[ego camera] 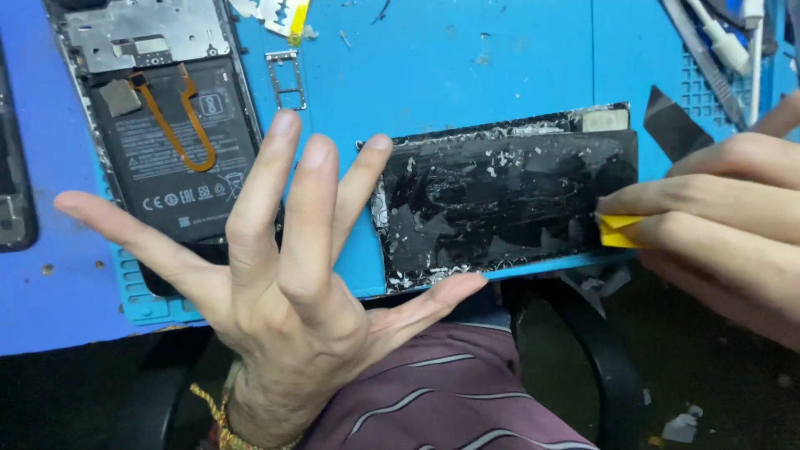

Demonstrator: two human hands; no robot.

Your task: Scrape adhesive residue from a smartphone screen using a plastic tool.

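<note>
My left hand [283, 267] is spread wide, fingers apart, holding nothing; its thumb tip and a fingertip touch the left end of a broken black phone screen panel [500, 200] lying on the blue work mat [467, 67]. My right hand [717, 217] pinches a small yellow pick [618, 231] against the panel's right edge. An opened phone [162, 125] with exposed battery and an orange flex cable lies at the upper left, just beyond my left fingers.
A metal SIM tray [286, 79] lies above my left fingers. A black film piece [671, 125] and white cables [729, 46] sit at the upper right. Another dark device [12, 192] is at the far left. The mat's front edge runs below the panel.
</note>
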